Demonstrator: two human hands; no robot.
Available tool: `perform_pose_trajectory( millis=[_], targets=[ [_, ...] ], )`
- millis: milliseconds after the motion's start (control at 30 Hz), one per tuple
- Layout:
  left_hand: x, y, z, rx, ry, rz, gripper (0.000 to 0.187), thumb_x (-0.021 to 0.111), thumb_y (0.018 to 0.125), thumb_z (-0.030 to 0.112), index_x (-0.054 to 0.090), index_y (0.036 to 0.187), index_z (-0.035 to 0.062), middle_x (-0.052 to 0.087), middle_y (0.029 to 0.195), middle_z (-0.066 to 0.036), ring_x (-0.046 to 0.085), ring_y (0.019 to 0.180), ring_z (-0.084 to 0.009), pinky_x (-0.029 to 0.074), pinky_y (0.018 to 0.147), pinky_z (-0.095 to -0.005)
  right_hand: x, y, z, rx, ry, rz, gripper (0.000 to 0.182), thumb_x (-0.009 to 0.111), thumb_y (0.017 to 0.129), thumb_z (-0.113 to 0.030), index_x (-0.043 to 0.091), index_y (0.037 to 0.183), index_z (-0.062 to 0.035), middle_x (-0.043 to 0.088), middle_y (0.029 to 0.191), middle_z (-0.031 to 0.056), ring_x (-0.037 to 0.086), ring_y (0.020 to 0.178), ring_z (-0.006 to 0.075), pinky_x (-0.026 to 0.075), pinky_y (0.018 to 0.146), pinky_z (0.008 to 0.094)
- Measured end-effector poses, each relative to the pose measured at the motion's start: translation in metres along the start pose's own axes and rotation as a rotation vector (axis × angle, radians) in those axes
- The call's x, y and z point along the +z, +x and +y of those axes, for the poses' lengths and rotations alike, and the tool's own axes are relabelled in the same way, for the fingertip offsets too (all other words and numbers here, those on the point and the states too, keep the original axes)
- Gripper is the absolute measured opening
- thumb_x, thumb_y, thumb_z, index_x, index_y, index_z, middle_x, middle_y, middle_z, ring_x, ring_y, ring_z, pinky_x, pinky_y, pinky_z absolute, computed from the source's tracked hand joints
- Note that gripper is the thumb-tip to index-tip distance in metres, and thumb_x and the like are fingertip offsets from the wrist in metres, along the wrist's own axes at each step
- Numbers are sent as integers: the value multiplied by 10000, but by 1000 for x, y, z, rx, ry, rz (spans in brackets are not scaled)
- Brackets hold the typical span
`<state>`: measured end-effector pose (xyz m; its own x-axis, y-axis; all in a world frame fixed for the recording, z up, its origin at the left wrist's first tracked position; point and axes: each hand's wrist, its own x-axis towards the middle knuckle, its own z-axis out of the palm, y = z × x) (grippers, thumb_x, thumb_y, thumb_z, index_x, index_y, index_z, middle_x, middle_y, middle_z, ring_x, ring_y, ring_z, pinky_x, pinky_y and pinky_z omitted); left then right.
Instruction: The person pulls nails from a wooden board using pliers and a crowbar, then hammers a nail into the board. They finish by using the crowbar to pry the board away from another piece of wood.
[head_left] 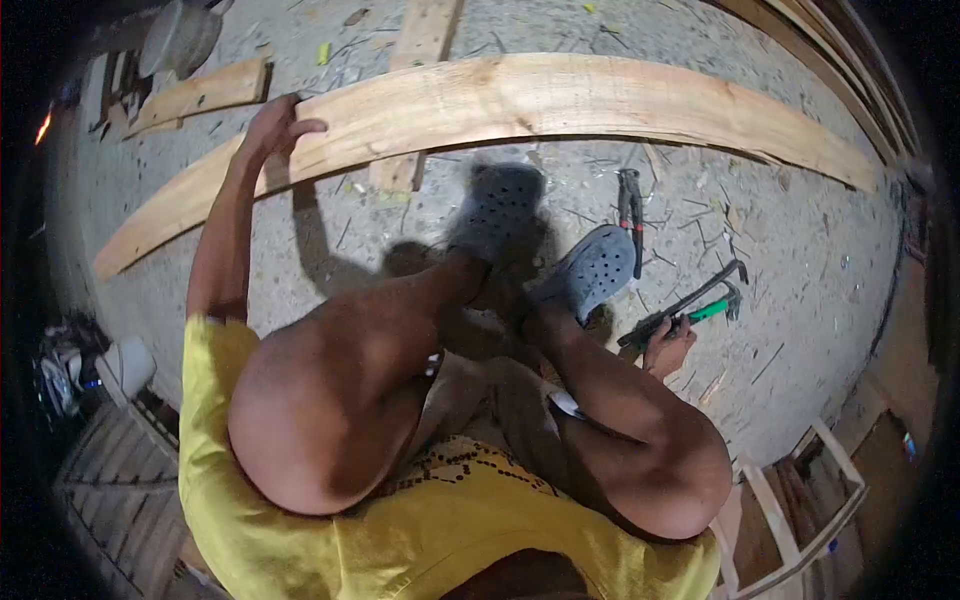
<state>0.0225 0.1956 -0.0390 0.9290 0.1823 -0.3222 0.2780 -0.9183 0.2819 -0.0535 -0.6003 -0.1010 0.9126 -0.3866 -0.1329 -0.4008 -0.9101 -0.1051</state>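
Observation:
A long, pale wooden plank (530, 95) lies across the floor in front of me, resting over a shorter board. My left hand (272, 132) grips the plank left of its middle, fingers over the far edge and thumb on the upper face. Low on the right, my right hand (668, 348) is closed around the dark grip of a hammer (712, 309) with a green section near its head. Right beside the hammer lies a dark pry bar (705, 287) with a hooked end. Pincers (630, 215) with red-and-black handles lie beyond my right shoe.
The shorter board (425, 40) crosses beneath the plank. Another piece of wood (205, 92) lies at far left near a rounded container (180, 38). Loose nails are scattered over the concrete floor (800, 270). Wooden frames (785, 510) stand at lower right.

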Motion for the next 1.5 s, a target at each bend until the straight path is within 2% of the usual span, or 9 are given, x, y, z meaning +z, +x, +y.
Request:
perform_pose_trajectory(
  millis=[300,700,967,1067,1133,1267,1300,1400,1500],
  targets=[
    [-4,-124,105,-5,283,596,619,923,613,508,560,827,53,560,739,-93,575,737,-320,402,725,-444,5,57,-107,-473,471,-163,365,630,993,-176,613,1291,34,557,1183,249,548,1131,434,452,985,475],
    [2,-122,102,72,110,561,507,929,637,369,652,927,58,660,864,-113,650,866,-377,488,718,-479,43,113,-197,-494,17,-377,640,828,776,-489,677,1065,62,719,973,303,707,948,462,550,830,513],
    [5,-115,93,133,128,518,504,844,752,503,727,1031,100,724,924,-104,690,943,-333,521,782,-466,38,148,-142,-366,314,20,453,652,950,-355,659,1074,81,710,999,312,712,947,426,541,861,482],
    [-1,-127,105,146,32,575,466,770,873,468,736,1170,110,750,1022,-118,705,978,-323,536,837,-446,32,202,-74,-792,11,-10,511,696,941,-325,604,1241,78,718,1093,248,692,1033,399,550,850,453],
    [10,-122,89,157,-153,617,432,709,933,428,719,1232,116,750,1085,-126,713,981,-325,542,857,-443,-29,177,-88,-53,942,-205,336,651,991,-270,632,1189,2,700,1048,123,663,906,256,548,760,373],
    [26,-113,89,117,-437,739,329,581,1018,220,690,1313,123,738,1195,-141,733,941,-327,577,827,-387,-98,46,-22,-6,1202,-150,284,647,1000,-258,636,1164,-26,679,1008,99,630,856,220,531,724,344],
    [38,-110,86,153,-458,850,321,582,1006,185,697,1303,140,745,1181,-124,739,904,-316,592,768,-373,-127,155,-48,4,1292,-144,267,645,1003,-255,637,1156,-35,672,995,91,619,840,208,526,712,334],
    [56,-125,108,57,3,1158,340,577,940,108,707,1244,184,756,1126,-33,724,736,-230,571,578,-337,-175,163,-27,-11,1572,-221,215,641,1013,-243,641,1131,-63,652,955,67,586,790,171,509,676,305],
    [35,-117,111,48,69,1267,333,585,912,137,714,1216,176,751,1067,16,672,581,-180,524,451,-318,-201,142,-133,-111,1784,-508,148,654,1016,-236,623,1058,-96,604,854,38,534,714,123,457,600,264]
  ],
)
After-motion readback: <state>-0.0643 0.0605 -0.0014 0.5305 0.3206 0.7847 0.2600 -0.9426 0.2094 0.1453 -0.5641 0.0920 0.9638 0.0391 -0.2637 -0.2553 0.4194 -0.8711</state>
